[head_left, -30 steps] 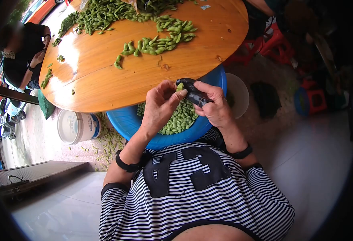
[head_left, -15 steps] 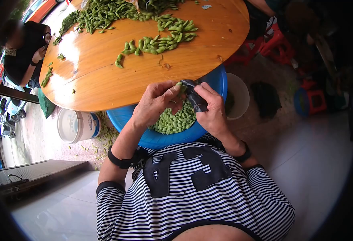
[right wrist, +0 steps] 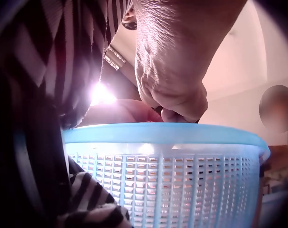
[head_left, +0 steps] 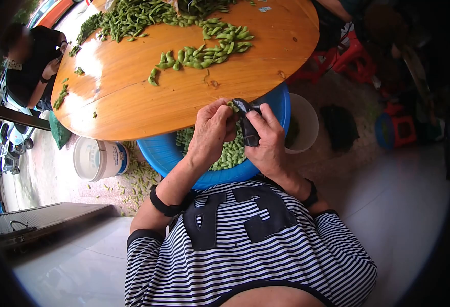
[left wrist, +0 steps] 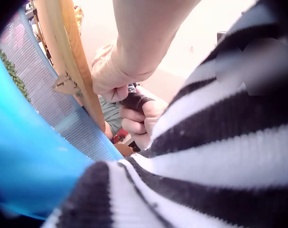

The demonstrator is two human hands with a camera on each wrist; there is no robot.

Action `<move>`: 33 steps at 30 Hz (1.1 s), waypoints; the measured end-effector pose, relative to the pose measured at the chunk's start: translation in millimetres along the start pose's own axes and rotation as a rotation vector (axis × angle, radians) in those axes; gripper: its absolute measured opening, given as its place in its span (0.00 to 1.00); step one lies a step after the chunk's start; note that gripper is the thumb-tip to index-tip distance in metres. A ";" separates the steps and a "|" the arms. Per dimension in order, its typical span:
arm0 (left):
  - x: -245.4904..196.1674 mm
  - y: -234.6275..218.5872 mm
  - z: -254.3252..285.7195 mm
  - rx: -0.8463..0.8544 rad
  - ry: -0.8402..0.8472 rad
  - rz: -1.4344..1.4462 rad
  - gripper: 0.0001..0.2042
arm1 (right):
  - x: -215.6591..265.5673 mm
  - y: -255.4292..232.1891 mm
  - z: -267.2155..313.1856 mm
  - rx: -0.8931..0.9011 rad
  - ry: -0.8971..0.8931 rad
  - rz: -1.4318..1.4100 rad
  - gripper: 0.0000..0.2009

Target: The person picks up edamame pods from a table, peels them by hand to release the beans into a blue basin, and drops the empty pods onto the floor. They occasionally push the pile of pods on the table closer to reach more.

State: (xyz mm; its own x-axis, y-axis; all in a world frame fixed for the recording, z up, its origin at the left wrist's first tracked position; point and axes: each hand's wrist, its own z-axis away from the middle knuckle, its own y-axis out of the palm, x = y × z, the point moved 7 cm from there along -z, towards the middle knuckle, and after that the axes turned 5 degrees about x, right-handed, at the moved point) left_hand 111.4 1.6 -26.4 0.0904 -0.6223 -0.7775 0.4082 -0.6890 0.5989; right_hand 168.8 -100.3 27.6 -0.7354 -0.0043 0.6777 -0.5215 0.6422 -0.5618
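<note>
In the head view the left hand (head_left: 209, 132) pinches a small green pod (head_left: 231, 105) between thumb and fingers. Its other fingers are curled. The right hand (head_left: 270, 138) grips a dark, shiny object (head_left: 247, 123) whose upper end touches or nearly touches the pod; what the object is, I cannot tell. Both hands are above a blue basket (head_left: 156, 153) holding loose green beans (head_left: 229, 156). In the left wrist view the dark object (left wrist: 134, 101) lies between the two hands. The right wrist view has the right hand (right wrist: 172, 80) over the basket's rim (right wrist: 167, 134), its fingers mostly hidden.
A wooden table (head_left: 133, 102) reaches over the basket's far side, bearing a heap of pods (head_left: 138, 20) and a nearer row (head_left: 199, 57). A white bucket (head_left: 89, 159) stands left, a pale tub (head_left: 304, 125) right. Another person (head_left: 33, 66) sits at the table's left.
Compared with half a second ago, the left hand has moved slightly right and its fingers have curled in more. The right hand has turned a little, keeping the dark object, which now points more upright.
</note>
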 end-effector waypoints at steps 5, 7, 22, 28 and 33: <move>0.4 -0.2 2.6 -0.088 -0.007 -0.040 0.07 | -0.3 0.3 0.5 -0.004 -0.020 0.004 0.22; 3.6 -4.9 0.6 -0.037 -0.005 -0.034 0.09 | -2.0 -0.3 0.3 -0.014 -0.002 -0.025 0.21; -17.5 10.8 12.3 0.240 -0.046 -0.121 0.25 | -64.3 -12.7 13.0 0.023 0.324 -1.065 0.13; -22.8 12.4 11.4 0.348 -0.042 -0.050 0.25 | -84.4 -33.5 15.5 -0.039 0.260 -1.214 0.17; -32.1 3.4 25.8 0.353 0.002 -0.126 0.21 | -129.8 -101.1 35.8 -0.181 0.451 -0.789 0.19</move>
State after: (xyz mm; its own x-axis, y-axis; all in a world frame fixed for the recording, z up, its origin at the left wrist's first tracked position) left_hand 86.5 9.7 5.5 0.0616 -0.5240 -0.8495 0.0778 -0.8460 0.5275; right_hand 301.5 -192.1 -20.6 0.0618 -0.2166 0.9743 -0.6958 0.6905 0.1977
